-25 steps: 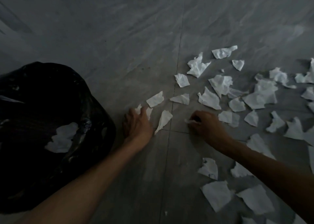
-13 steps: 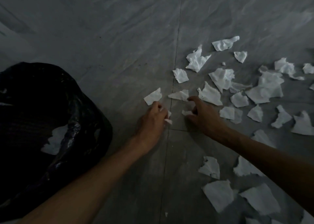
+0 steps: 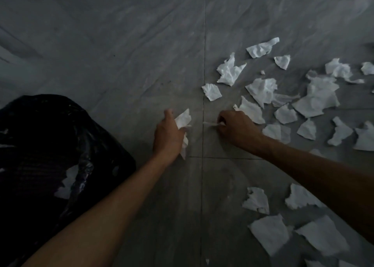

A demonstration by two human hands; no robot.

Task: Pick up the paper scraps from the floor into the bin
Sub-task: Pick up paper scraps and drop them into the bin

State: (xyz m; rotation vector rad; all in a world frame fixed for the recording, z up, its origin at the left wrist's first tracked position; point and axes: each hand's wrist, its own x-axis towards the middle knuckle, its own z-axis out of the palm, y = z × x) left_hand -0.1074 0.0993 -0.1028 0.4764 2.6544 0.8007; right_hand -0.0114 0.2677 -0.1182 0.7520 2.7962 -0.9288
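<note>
My left hand (image 3: 169, 134) is closed around several white paper scraps (image 3: 183, 120), low over the grey floor at centre. To its right my right hand (image 3: 235, 128) pinches other white scraps (image 3: 210, 124), its fingers curled against the floor. Many more torn white scraps (image 3: 261, 89) lie scattered across the floor to the right and lower right (image 3: 270, 233). The bin, lined with a black bag (image 3: 85, 137), stands at the left, with pale scraps (image 3: 67, 182) visible inside it.
The floor is grey marble-look tile (image 3: 141, 54) with a grout line (image 3: 203, 185) running between my hands. The light is dim. Bare tile stretches beyond my hands and between my forearms.
My left hand has taken up the scrap that lay ahead of it and now holds it with the others. My right hand has gathered the scrap near the grout line and closed on it.
</note>
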